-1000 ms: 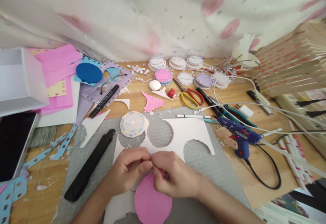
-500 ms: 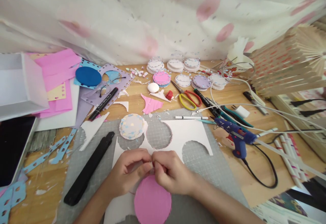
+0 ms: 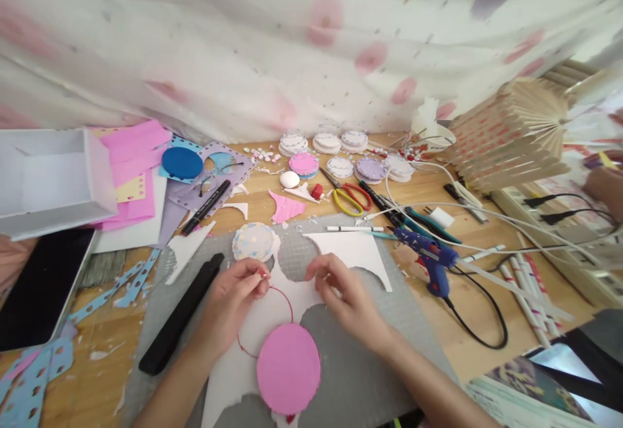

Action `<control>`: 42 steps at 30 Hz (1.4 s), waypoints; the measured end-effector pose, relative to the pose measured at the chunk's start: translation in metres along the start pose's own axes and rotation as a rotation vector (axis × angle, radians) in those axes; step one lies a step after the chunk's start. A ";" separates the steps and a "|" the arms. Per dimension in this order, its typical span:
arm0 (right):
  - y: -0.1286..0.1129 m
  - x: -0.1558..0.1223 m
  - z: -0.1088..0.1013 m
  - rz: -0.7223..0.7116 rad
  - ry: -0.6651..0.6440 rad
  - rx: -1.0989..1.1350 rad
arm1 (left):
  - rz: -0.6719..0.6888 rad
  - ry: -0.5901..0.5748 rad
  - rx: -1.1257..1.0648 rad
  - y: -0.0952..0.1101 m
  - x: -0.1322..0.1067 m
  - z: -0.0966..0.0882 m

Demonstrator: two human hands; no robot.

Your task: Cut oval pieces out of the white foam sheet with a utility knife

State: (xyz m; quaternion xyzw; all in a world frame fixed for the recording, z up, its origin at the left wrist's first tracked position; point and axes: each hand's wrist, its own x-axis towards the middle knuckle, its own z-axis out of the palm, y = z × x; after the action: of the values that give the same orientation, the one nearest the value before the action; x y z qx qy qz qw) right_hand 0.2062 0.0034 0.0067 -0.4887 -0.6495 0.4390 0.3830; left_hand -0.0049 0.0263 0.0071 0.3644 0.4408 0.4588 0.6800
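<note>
My left hand (image 3: 241,288) is closed in a pinch at its fingertips; a tiny pale bit shows there, too small to name. My right hand (image 3: 341,291) hangs apart from it, fingers loosely curled and separated, holding nothing visible. Below and between them lies a round pink disc (image 3: 289,368), resting on white cut-out foam or card sheet (image 3: 265,321) with a red circle drawn on it. Just beyond my left hand sits a round pale disc with blue and yellow specks (image 3: 254,241).
A grey cutting mat (image 3: 360,350) lies under the work. At left are a black cutter-like tool (image 3: 182,317), a phone or tablet (image 3: 46,285) and a white box (image 3: 43,181). A glue gun (image 3: 431,256), scissors (image 3: 350,199) and cords lie right. Another person's hand (image 3: 606,188) shows far right.
My hands were together at their fingertips above the pink disc; now they have parted, the right one opening and moving right, the left moving left. The view has shifted slightly.
</note>
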 end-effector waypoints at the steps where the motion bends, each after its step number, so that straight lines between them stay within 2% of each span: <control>1: -0.001 -0.010 0.001 0.018 -0.013 -0.008 | -0.010 0.020 -0.001 0.001 -0.003 0.001; 6: -0.013 -0.053 0.017 0.096 -0.081 -0.119 | -0.034 0.134 -0.011 0.004 -0.025 0.002; 11: -0.020 -0.071 0.039 0.132 -0.078 -0.269 | -0.032 0.242 -0.010 0.004 -0.059 0.000; 15: -0.012 -0.073 0.040 0.161 -0.007 -0.071 | -0.032 0.295 0.011 -0.003 -0.089 -0.001; 20: -0.013 -0.067 0.018 0.217 0.094 0.285 | -0.061 0.370 0.082 -0.023 -0.109 -0.009; 24: -0.025 -0.059 0.004 0.259 0.050 0.433 | -0.095 0.329 0.178 -0.030 -0.112 -0.017; 28: -0.026 -0.049 0.008 0.204 0.031 0.458 | -0.097 0.301 0.214 -0.026 -0.110 -0.013; 31: -0.019 -0.042 0.014 0.036 0.115 0.343 | -0.087 0.323 0.192 -0.021 -0.106 -0.005; 34: -0.011 -0.035 0.015 -0.206 0.197 0.171 | -0.062 0.370 0.205 -0.017 -0.101 -0.001; 37: -0.005 -0.030 0.010 -0.437 0.223 0.042 | -0.053 0.334 0.247 -0.013 -0.094 -0.005; 39: -0.003 -0.027 0.008 -0.399 0.167 0.028 | -0.065 0.283 0.266 -0.010 -0.089 -0.010; 42: 0.000 -0.022 0.011 -0.079 0.011 0.024 | -0.049 0.264 0.350 -0.007 -0.082 -0.015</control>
State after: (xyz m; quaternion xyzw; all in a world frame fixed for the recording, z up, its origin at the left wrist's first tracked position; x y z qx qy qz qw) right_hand 0.2010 -0.0202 0.0012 -0.4604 -0.6609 0.4286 0.4093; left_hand -0.0320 -0.0516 0.0176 0.4027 0.6077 0.4025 0.5536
